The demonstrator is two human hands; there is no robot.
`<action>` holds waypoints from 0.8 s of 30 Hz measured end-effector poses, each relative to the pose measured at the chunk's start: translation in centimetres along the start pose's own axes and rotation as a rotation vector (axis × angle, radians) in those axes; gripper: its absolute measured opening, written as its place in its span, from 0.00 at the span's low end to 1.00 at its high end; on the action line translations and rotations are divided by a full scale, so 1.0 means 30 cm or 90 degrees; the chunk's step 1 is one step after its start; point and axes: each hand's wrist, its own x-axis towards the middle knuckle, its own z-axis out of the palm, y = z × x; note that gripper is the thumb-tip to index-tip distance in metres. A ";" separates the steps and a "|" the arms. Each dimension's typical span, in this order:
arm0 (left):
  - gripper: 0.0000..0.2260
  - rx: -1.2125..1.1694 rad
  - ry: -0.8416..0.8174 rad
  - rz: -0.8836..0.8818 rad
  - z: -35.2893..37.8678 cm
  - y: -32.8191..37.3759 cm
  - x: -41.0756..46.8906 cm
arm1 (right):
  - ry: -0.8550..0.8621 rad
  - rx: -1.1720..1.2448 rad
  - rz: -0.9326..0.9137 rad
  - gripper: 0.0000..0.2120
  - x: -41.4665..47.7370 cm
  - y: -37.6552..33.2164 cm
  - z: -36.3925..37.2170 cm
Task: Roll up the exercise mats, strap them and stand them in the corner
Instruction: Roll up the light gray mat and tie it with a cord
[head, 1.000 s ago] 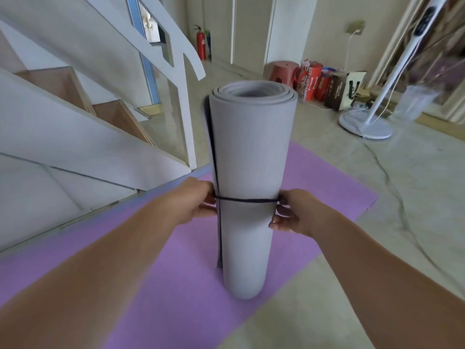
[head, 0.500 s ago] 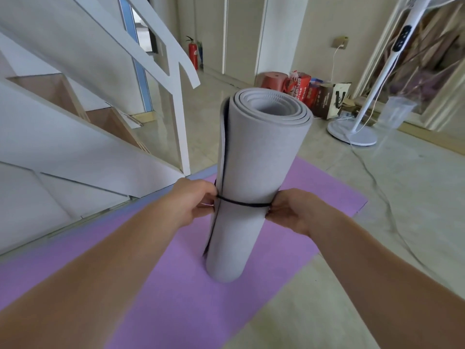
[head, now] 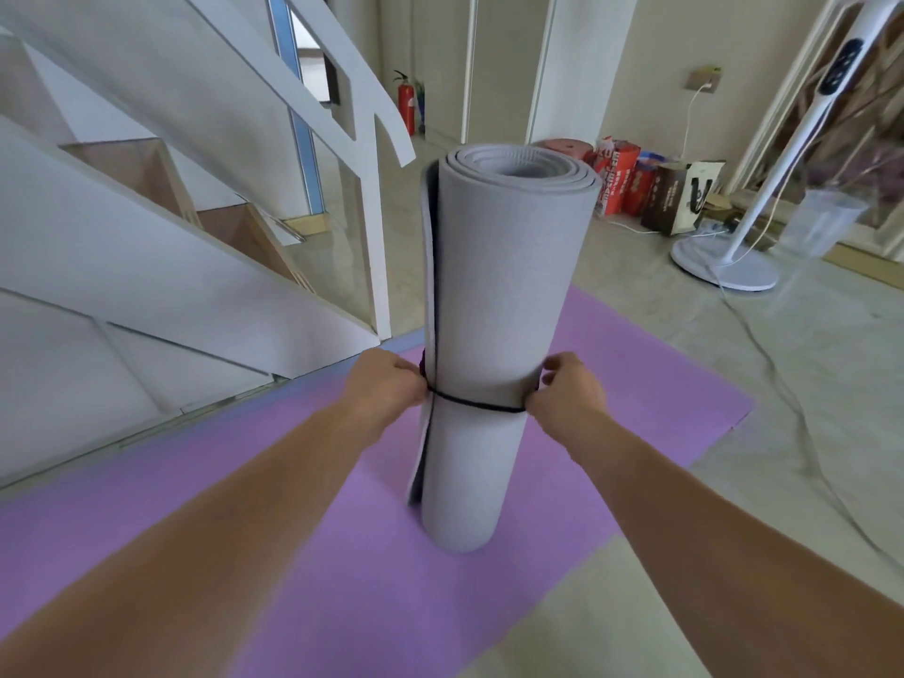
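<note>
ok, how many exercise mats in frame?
2. Grey rolled mat upright between left hand and right hand, both pinching its strap; purple mat flat on the floor beneath it. More may be off-frame.

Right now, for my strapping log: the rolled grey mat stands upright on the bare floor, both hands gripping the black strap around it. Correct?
Not the bare floor: the head view shows the rolled grey mat standing upright on the purple mat. The rest holds: left hand and right hand grip the black strap around it.
</note>
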 end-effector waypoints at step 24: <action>0.21 -0.306 0.052 0.094 -0.155 0.464 -0.047 | -0.353 0.151 -0.263 0.34 -0.001 -0.156 -0.155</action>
